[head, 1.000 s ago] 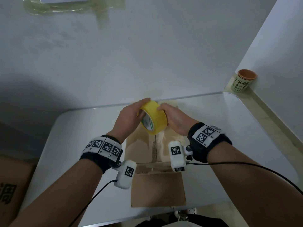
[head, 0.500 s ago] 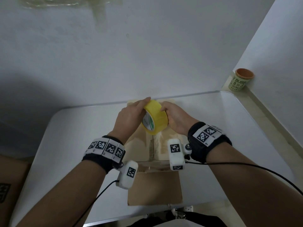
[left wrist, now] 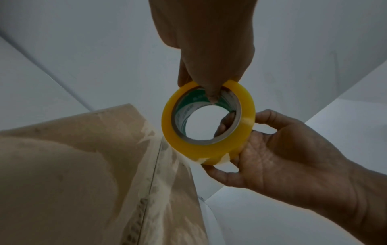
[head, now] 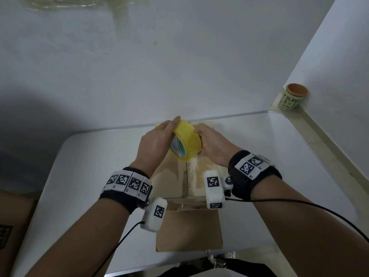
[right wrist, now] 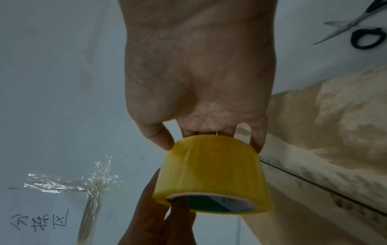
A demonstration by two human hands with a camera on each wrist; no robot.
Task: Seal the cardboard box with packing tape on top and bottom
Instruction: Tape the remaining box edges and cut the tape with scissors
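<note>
A yellow roll of packing tape (head: 186,142) hangs in the air above the far end of a brown cardboard box (head: 189,226) that stands on the white table (head: 279,166). My left hand (head: 157,142) grips the roll from the left, with one finger inside the core (left wrist: 211,94). My right hand (head: 211,144) grips the roll (right wrist: 213,172) from the right, fingers round its outer face and one fingertip in the core. The closed top flaps of the box (left wrist: 83,174) carry old tape residue along the centre seam.
A green cup with an orange rim (head: 291,98) stands on the floor at the wall, beyond the table's far right corner. Scissors (right wrist: 360,29) lie on the table in the right wrist view. Crumpled clear tape (right wrist: 83,184) sticks to the white wall. Another brown box (head: 10,226) sits at the left.
Both hands have carried the tape roll a little farther from me, toward the far end of the box. The grip on the roll is the same.
</note>
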